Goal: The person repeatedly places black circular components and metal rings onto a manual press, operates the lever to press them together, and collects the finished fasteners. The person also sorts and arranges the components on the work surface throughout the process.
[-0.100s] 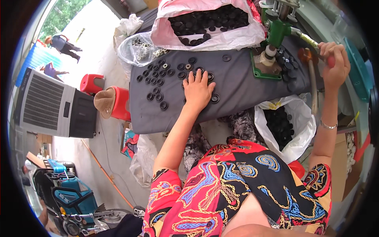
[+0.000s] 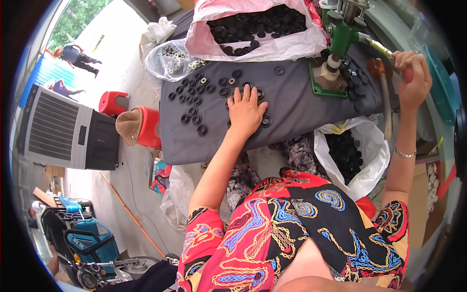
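Note:
Spread flat over some black ring-shaped parts, my left hand (image 2: 244, 113) has its fingers apart; what lies under the palm is hidden. One black ring (image 2: 266, 120) sits by the thumb. To its left lie several more loose black rings (image 2: 196, 100) on the grey cloth, one with a pale centre (image 2: 232, 82). My right hand (image 2: 413, 78) is closed around the lever (image 2: 377, 46) of a green hand press (image 2: 342, 39), with a red knob showing at the grip. Below the press ram is its metal base plate (image 2: 325, 79).
Behind stands an open white sack (image 2: 194, 36) of black round pieces, beside a clear bag (image 2: 165, 61) of small metal parts. A mallet (image 2: 386, 100) lies right of the press. Another white bag (image 2: 377, 165) hangs below the table edge (image 2: 214, 158). Two people are far left.
My left hand has shifted very slightly to the right, and the black ring by its thumb has moved with it. The right hand stays on the lever.

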A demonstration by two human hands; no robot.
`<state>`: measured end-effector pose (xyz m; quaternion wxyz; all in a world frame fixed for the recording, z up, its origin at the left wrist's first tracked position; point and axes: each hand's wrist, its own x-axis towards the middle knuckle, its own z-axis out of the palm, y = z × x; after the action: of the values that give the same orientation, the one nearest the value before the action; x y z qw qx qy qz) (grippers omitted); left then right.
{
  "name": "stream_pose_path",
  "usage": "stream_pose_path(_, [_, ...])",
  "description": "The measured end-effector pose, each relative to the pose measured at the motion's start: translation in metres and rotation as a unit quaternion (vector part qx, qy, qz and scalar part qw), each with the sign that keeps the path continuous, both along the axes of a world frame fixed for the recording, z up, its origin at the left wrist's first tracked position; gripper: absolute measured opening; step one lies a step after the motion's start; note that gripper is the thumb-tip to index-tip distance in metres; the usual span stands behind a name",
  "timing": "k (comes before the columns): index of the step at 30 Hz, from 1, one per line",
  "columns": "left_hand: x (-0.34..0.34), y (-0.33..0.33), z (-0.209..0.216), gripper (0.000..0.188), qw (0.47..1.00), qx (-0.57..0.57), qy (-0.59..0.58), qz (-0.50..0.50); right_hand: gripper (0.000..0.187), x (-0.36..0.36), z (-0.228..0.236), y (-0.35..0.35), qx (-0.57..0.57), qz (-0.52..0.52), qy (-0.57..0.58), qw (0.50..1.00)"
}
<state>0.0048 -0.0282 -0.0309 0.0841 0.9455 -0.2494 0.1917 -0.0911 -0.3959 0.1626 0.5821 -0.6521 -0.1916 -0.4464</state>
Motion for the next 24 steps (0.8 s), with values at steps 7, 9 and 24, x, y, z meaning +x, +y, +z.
stream_pose_path(7, [0.009,-0.012,0.016,0.053,0.998,-0.053,0.001,-0.024,0.017,0.0,0.0,-0.002,-0.014,-0.002,-0.006,1.0])
stream_pose_path(9, [0.036,-0.003,0.02,0.052,0.997,-0.08,-0.008,0.015,0.017,0.0,0.0,-0.001,-0.015,0.002,-0.003,1.0])
stream_pose_path(24, [0.093,-0.035,0.022,0.014,0.999,0.035,-0.001,0.006,0.016,0.022,-0.013,-0.07,-0.071,-0.038,0.057,0.995])
